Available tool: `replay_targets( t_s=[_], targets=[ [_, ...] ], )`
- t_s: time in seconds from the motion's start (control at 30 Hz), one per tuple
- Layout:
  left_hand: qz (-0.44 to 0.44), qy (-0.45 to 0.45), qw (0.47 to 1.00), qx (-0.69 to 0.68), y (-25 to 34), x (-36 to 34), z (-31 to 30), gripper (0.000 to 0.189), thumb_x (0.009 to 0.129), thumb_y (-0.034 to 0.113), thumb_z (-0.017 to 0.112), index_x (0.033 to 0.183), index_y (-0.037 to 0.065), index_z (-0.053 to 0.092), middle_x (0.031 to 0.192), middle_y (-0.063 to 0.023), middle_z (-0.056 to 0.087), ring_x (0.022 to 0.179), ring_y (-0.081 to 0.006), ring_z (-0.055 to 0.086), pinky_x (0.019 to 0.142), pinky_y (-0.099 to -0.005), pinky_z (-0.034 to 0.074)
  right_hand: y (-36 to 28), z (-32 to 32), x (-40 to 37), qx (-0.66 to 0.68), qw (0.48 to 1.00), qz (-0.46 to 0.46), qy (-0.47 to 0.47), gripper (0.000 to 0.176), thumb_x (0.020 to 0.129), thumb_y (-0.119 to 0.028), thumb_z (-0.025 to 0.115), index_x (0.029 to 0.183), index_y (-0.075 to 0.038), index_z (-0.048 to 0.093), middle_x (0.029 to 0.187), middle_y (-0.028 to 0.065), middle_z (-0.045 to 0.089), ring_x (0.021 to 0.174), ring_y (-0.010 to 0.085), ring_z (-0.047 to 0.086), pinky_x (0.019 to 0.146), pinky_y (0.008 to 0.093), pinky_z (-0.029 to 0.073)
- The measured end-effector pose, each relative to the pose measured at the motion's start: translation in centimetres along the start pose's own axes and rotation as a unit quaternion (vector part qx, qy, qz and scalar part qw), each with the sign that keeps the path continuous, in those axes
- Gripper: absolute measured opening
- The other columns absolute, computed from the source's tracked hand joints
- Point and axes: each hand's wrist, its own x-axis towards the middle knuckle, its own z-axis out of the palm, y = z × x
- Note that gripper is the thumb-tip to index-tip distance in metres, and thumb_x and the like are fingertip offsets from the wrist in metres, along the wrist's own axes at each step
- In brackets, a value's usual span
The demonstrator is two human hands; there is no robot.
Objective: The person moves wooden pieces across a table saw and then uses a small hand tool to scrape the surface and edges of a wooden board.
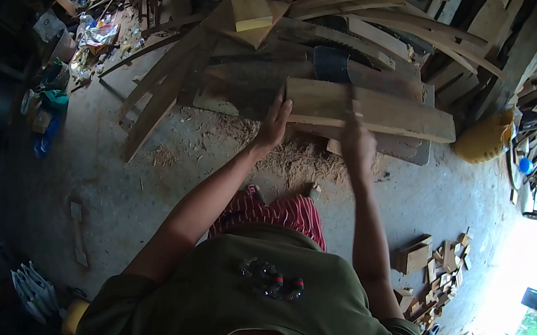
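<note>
A long, slightly curved wooden board (pixel 404 117) lies across the low work surface (pixel 413 152) in front of me. My left hand (pixel 275 124) is at the board's left end, its fingers pressed against the end and edge. Over the middle of the board is my right hand (pixel 357 142), blurred by motion, its fingers closed round a thin dark tool (pixel 351 97) too smeared to name. Behind the board, a dark blue piece (pixel 331 64) rests on the surface, near a toothed blade (pixel 358 52).
Wood shavings (pixel 303 158) cover the floor below the work surface. Curved wooden strips (pixel 371 8) and a block (pixel 250 10) are piled behind. A yellow container (pixel 486 136) stands right; offcuts (pixel 441 271) lie lower right. Long planks (pixel 159 95) lean at the left.
</note>
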Motion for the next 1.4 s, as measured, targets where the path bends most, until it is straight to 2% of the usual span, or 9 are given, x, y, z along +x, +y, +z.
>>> replay_targets(
  t_s=[0.07,0.17,0.23,0.5,0.57,0.6,0.8,1.13,1.4],
  targets=[
    [-0.011,-0.010,0.999,-0.028,-0.1,-0.1,0.1,0.066,0.105,0.038,0.035,0.153,-0.002,0.013,0.156,-0.0205,0.024,0.144,-0.0269,0.023,0.116,-0.0346,0.020,-5.0,-0.1,-0.4,0.177,0.983,0.006,-0.039,0.032,0.098,-0.021,0.048,0.127,-0.009,0.054,0.081,0.0232,0.068,0.060,0.0375,0.066,0.053,0.0490,0.054],
    [-0.003,-0.016,0.999,-0.042,-0.4,0.3,-0.1,0.064,0.105,0.035,0.035,0.152,-0.004,0.014,0.155,-0.0209,0.024,0.144,-0.0272,0.024,0.116,-0.0341,0.021,-2.8,0.0,0.6,0.173,0.984,-0.023,-0.022,0.048,0.093,-0.021,0.053,0.138,-0.006,0.046,0.076,0.0172,0.068,0.056,0.0263,0.067,0.050,0.0373,0.056],
    [0.008,-0.012,0.999,-0.030,-0.5,0.4,-0.2,0.063,0.105,0.032,0.035,0.152,-0.004,0.014,0.155,-0.0209,0.025,0.144,-0.0270,0.025,0.116,-0.0339,0.021,2.3,0.9,1.0,0.159,0.986,0.032,0.047,0.033,0.097,-0.022,0.047,0.124,-0.004,0.055,0.107,0.0192,0.068,0.071,0.0353,0.070,0.057,0.0420,0.057],
    [0.005,-0.009,0.999,-0.033,0.6,0.0,0.2,0.063,0.105,0.032,0.033,0.152,-0.005,0.013,0.153,-0.0232,0.030,0.141,-0.0281,0.031,0.114,-0.0347,0.025,-7.5,-1.6,1.2,0.159,0.983,0.036,-0.084,0.049,0.094,-0.023,0.054,0.140,-0.008,0.046,0.077,0.0229,0.067,0.068,0.0357,0.069,0.060,0.0478,0.054],
    [0.006,-0.006,1.000,-0.018,0.8,0.1,0.2,0.063,0.105,0.032,0.033,0.152,-0.005,0.013,0.153,-0.0229,0.029,0.141,-0.0276,0.030,0.114,-0.0345,0.025,-3.2,-2.1,2.4,0.211,0.972,0.031,-0.096,0.043,0.096,-0.021,0.050,0.136,-0.004,0.050,0.077,0.0217,0.067,0.067,0.0347,0.069,0.058,0.0473,0.054],
    [0.001,-0.002,1.000,-0.005,0.7,0.0,0.2,0.063,0.105,0.033,0.033,0.152,-0.005,0.013,0.153,-0.0227,0.029,0.141,-0.0270,0.030,0.114,-0.0343,0.025,-0.5,-0.4,2.8,0.039,0.996,-0.031,0.075,0.036,0.099,-0.021,0.044,0.130,-0.008,0.057,0.072,0.0173,0.068,0.056,0.0263,0.066,0.046,0.0357,0.053],
    [0.000,-0.022,0.999,-0.028,0.9,-0.2,0.1,0.068,0.105,0.036,0.035,0.153,-0.002,0.008,0.156,-0.0210,0.022,0.144,-0.0264,0.024,0.116,-0.0349,0.020,-2.7,-1.6,5.0,0.098,0.986,0.029,-0.132,0.032,0.097,-0.022,0.043,0.101,0.001,0.065,0.082,0.0238,0.068,0.075,0.0374,0.070,0.064,0.0476,0.057],
    [-0.041,-0.050,0.994,-0.086,0.7,-0.4,-0.6,0.071,0.103,0.043,0.034,0.155,0.003,0.007,0.159,-0.0164,0.017,0.147,-0.0251,0.018,0.118,-0.0348,0.014,-4.3,2.4,1.4,0.128,0.988,-0.048,0.072,0.032,0.095,-0.016,0.046,0.120,-0.001,0.058,0.069,0.0239,0.064,0.061,0.0339,0.067,0.054,0.0474,0.054],
    [-0.089,-0.033,0.994,-0.052,-0.8,-0.5,-1.3,0.067,0.105,0.047,0.022,0.155,0.004,0.012,0.158,-0.0133,0.023,0.145,-0.0242,0.023,0.118,-0.0357,0.017,-5.6,-2.8,0.2,0.311,0.946,0.087,-0.012,0.039,0.099,-0.019,0.047,0.134,-0.006,0.052,0.091,0.0268,0.067,0.075,0.0364,0.069,0.064,0.0461,0.055]
  ],
)
